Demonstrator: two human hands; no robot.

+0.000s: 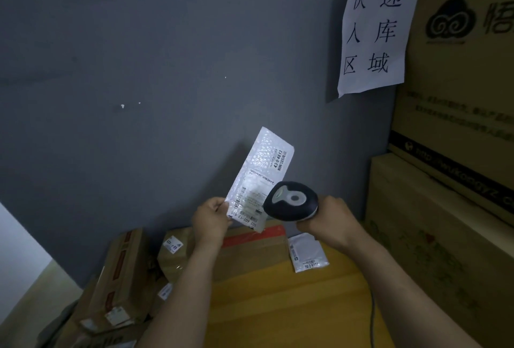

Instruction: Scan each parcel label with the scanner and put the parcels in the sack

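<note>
Now left hand (210,219) pinches parcel (258,178); right hand (329,221) grips scanner (290,200).

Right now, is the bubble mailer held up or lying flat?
Held up: left hand pinches the bubble mailer by its lower corner, in mid-air.

- Envelope (260,178): white, bubbled texture, label printed black.
- Scanner (290,200): dark body, pale grey top panel.
- Table (278,314): yellow-orange.
- Wall (139,69): slate grey, flecked with white chips.
- Box (250,258): brown cardboard, red tape stripe.
- Sign (375,28): white paper, black characters.
</note>
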